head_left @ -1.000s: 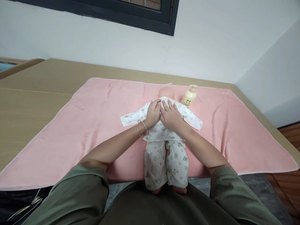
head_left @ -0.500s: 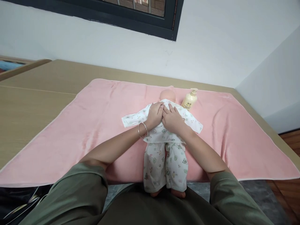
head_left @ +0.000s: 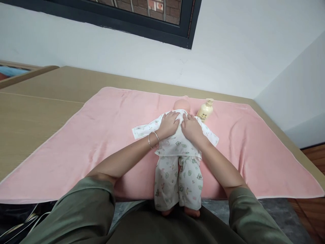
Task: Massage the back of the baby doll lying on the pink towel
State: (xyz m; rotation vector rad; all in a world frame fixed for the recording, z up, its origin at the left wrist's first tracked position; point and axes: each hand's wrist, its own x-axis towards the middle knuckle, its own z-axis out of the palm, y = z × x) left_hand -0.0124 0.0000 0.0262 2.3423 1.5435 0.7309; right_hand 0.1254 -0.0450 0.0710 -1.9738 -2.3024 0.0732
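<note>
A baby doll [head_left: 177,144] in white patterned pyjamas lies on a pink blanket [head_left: 122,115], its bald head at the far end and its feet at my belly. Its face does not show. My left hand [head_left: 169,124], with bracelets at the wrist, lies flat on the left side of the doll's upper back, fingers stretched toward the neck. On the right side of the back rests my right hand [head_left: 191,128], also flat with fingers extended. A strip of the shirt shows between the two hands. Neither one grips anything.
A cream pump bottle [head_left: 205,111] stands on the blanket, right of the doll's head. The blanket covers much of a wooden table [head_left: 38,112], which meets a white wall [head_left: 223,51] at the back. A dark-framed window [head_left: 152,23] is above.
My hands have moved apart across the doll's back, from touching each other at the middle to either side. The view has tipped up slightly.
</note>
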